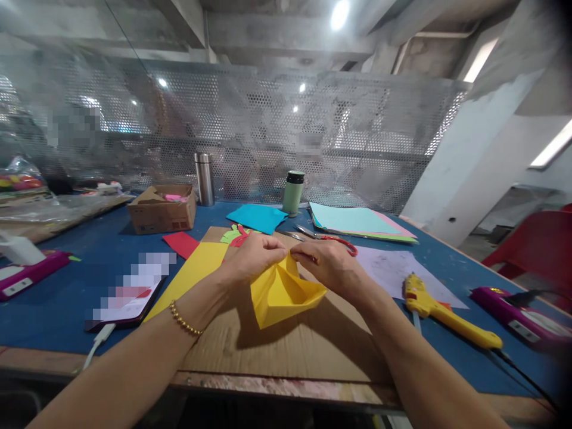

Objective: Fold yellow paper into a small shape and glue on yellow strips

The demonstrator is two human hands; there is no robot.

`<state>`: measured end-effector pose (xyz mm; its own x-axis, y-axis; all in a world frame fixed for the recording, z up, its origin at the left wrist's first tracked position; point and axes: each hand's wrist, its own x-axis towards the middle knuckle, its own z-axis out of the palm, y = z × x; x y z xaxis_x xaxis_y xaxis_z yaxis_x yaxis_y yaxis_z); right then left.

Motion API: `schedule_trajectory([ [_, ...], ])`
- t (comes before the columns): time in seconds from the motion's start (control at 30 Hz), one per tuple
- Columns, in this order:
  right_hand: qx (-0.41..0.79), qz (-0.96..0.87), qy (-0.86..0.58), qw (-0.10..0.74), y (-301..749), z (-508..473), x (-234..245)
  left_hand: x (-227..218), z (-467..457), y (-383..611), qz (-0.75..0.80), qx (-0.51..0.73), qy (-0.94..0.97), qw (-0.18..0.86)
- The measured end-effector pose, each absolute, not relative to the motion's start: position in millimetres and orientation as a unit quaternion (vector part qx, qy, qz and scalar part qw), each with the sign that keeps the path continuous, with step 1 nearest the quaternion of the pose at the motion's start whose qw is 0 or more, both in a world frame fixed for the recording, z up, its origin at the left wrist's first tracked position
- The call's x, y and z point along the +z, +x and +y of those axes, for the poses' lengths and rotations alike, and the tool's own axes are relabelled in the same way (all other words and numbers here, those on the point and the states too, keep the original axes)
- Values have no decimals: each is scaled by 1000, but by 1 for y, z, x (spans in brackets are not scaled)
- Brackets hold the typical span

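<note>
A folded yellow paper piece (286,295), partly opened like a pocket, is held above a brown cardboard sheet (223,351). My left hand (252,257) pinches its far edge from the left. From the right, my right hand (328,262) pinches the same edge, fingertips close to those of the left. Both hands are closed on the paper. Behind them, scissors (344,243) with red handles lie partly hidden by my right hand. Green and red paper cutouts (235,235) sit just beyond my left hand, and a flat yellow sheet (190,274) lies beside my left forearm.
Left are a phone (134,292) on a cable and a cardboard box (163,208). A steel flask (204,179), green bottle (294,193), blue paper (259,217) and paper stack (357,219) stand or lie behind. Right are a yellow glue gun (451,319) and purple power strip (518,316).
</note>
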<state>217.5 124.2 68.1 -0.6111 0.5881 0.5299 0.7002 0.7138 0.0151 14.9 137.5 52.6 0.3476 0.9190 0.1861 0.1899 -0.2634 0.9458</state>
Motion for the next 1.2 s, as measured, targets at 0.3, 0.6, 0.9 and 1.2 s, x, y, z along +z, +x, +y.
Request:
schedule_trajectory([
  [0.3,-154,-914,-314,207,215,116,70,55,137,14,410,377,687,466],
  [0.6,-153,-911,-326,200,214,111,72,53,140,11,399,367,690,480],
  [0.9,-150,-913,-316,212,211,109,74,56,139,9,408,345,707,462],
  [1.2,-136,-914,-328,198,212,106,75,55,142,10,399,365,699,468],
])
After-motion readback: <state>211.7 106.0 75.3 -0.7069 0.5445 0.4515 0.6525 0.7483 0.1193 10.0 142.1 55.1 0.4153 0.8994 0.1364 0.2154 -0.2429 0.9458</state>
